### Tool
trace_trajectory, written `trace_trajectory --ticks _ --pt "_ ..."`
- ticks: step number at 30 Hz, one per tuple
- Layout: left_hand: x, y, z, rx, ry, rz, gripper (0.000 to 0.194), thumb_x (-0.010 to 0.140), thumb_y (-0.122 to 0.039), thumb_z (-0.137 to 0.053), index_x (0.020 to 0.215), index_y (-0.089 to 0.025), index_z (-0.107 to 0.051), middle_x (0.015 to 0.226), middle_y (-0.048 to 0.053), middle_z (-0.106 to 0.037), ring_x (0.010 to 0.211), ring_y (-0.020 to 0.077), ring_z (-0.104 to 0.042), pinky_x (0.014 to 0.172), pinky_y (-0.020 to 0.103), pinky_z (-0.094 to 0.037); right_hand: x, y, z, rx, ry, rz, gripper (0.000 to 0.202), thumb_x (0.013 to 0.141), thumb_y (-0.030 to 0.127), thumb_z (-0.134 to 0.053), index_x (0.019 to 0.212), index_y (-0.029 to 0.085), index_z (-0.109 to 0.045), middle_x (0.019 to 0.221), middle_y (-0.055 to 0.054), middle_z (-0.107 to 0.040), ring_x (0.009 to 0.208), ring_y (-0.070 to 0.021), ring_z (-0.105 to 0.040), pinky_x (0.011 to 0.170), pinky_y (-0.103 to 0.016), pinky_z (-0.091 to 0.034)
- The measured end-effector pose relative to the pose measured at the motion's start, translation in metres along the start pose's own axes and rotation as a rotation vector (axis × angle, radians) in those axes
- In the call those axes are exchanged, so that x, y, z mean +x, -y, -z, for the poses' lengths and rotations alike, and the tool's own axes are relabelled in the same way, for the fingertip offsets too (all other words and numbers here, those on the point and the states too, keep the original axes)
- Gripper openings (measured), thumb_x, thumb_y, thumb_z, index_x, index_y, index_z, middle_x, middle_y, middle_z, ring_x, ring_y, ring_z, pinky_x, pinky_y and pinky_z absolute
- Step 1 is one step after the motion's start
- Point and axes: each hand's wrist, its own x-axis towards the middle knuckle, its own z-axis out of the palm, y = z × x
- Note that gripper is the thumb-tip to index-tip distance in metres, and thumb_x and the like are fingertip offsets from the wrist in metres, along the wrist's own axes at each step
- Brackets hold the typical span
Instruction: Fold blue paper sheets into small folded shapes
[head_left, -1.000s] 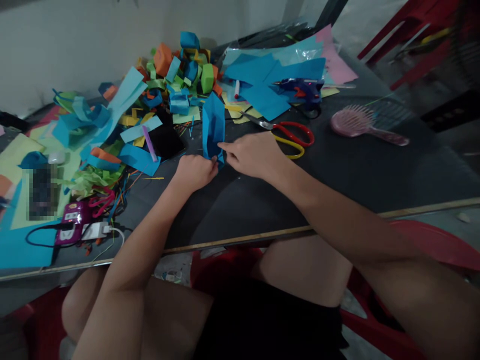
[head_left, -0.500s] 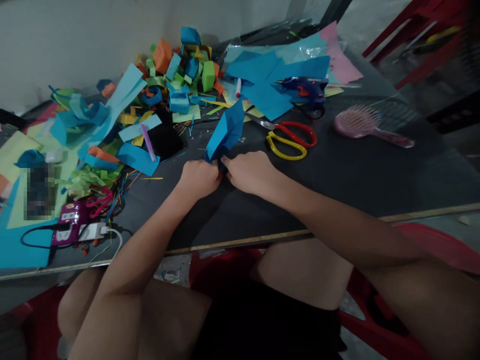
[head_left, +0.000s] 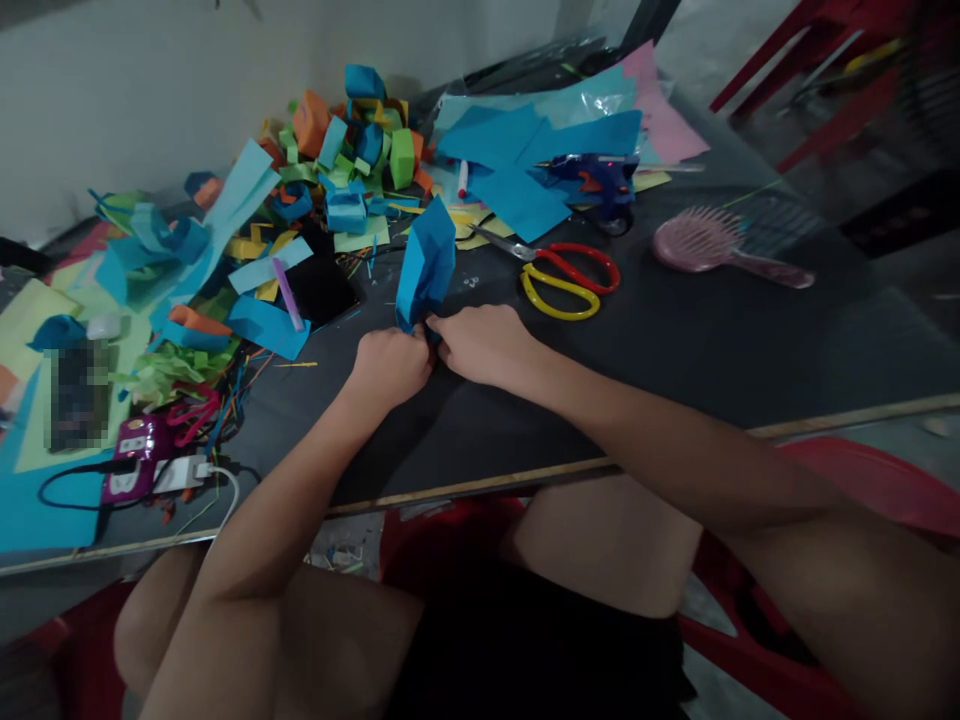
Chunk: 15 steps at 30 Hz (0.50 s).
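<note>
A folded piece of blue paper [head_left: 427, 262] stands up from the dark tabletop in front of me, its lower end pinched between both hands. My left hand [head_left: 394, 365] is closed on its lower left side. From the right, my right hand [head_left: 480, 343] grips the same lower end, fingertips close to the left ones. My fingers hide the bottom of the paper. Just beyond my right hand lie scissors [head_left: 559, 275] with one red and one yellow handle loop, their blades pointing to the back left.
Folded paper pieces [head_left: 401, 160] are heaped at the back. A blue glue gun [head_left: 596, 180] rests near blue sheets [head_left: 517, 195]. A pink hairbrush [head_left: 697, 245] lies at right. At left are a purple power adapter [head_left: 139, 455] with cables, a purple stick [head_left: 286, 293] and paper scraps.
The view has shifted slightly, so the table items appear a little further left. The blue paper stands more upright than before, and both hands keep their hold at its lower end.
</note>
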Motion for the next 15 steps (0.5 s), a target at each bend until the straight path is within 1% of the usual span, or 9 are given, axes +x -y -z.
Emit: trace_trajectory --ticks 2,4,6,9,11,13,15 --pt "-0.002 0.000 0.000 0.006 0.004 0.001 0.046 0.098 -0.025 -0.038 0.130 -0.004 -0.063 0.089 0.022 -0.074 0.089 0.0321 -0.073 0.068 0.037 -0.048 0.001 0.002 -0.002 -0.008 -0.010 0.009 0.048 0.095 0.027 -0.043 0.138 0.017 -0.059 0.107 -0.021 -0.075 0.100 -0.0359 -0.073 0.069 -0.038 -0.049" --pt "-0.004 0.001 0.002 0.025 0.002 0.011 0.046 0.098 -0.020 -0.036 0.135 -0.005 -0.060 0.089 0.022 -0.074 0.090 0.0315 -0.073 0.067 0.036 -0.047 0.002 0.006 -0.006 -0.014 -0.028 0.008 0.049 0.096 0.021 -0.038 0.140 0.012 -0.058 0.104 -0.022 -0.076 0.097 -0.0345 -0.074 0.069 -0.038 -0.048" --pt "-0.006 0.001 0.006 0.053 0.007 0.027 0.046 0.098 -0.014 -0.034 0.136 -0.006 -0.059 0.090 0.022 -0.074 0.093 0.0305 -0.073 0.068 0.034 -0.046 0.001 0.011 -0.011 -0.014 -0.043 0.003 0.051 0.096 0.015 -0.034 0.142 0.007 -0.056 0.102 -0.023 -0.076 0.094 -0.0320 -0.074 0.069 -0.037 -0.048" --pt "-0.008 0.000 0.013 0.085 0.010 0.052 0.048 0.096 -0.007 -0.032 0.134 -0.004 -0.060 0.090 0.023 -0.075 0.097 0.0299 -0.072 0.069 0.034 -0.045 0.000 0.017 -0.015 -0.030 -0.064 0.023 0.052 0.095 0.012 -0.035 0.142 0.007 -0.056 0.097 -0.023 -0.077 0.089 -0.0301 -0.075 0.070 -0.036 -0.049" --pt "-0.009 -0.004 0.015 0.099 0.004 0.094 0.047 0.096 -0.006 -0.031 0.132 -0.002 -0.061 0.091 0.024 -0.075 0.097 0.0299 -0.072 0.069 0.034 -0.045 -0.001 0.020 -0.016 -0.039 -0.074 0.030 0.052 0.094 0.011 -0.036 0.141 0.008 -0.058 0.095 -0.024 -0.077 0.086 -0.0295 -0.075 0.068 -0.035 -0.049" --pt "-0.010 -0.008 0.015 0.110 0.016 0.156 0.046 0.096 -0.006 -0.031 0.131 -0.002 -0.062 0.091 0.024 -0.075 0.095 0.0296 -0.073 0.068 0.033 -0.046 -0.001 0.022 -0.017 -0.026 -0.082 0.021 0.053 0.094 0.007 -0.033 0.139 0.006 -0.059 0.095 -0.024 -0.077 0.085 -0.0287 -0.075 0.066 -0.034 -0.048" --pt "-0.011 -0.010 0.013 0.112 0.046 0.206 0.048 0.097 -0.007 -0.030 0.136 -0.003 -0.058 0.091 0.023 -0.075 0.094 0.0291 -0.073 0.068 0.032 -0.047 0.000 0.024 -0.017 0.007 -0.091 0.019 0.054 0.093 0.004 -0.029 0.138 0.004 -0.059 0.094 -0.024 -0.077 0.085 -0.0278 -0.075 0.064 -0.033 -0.047"
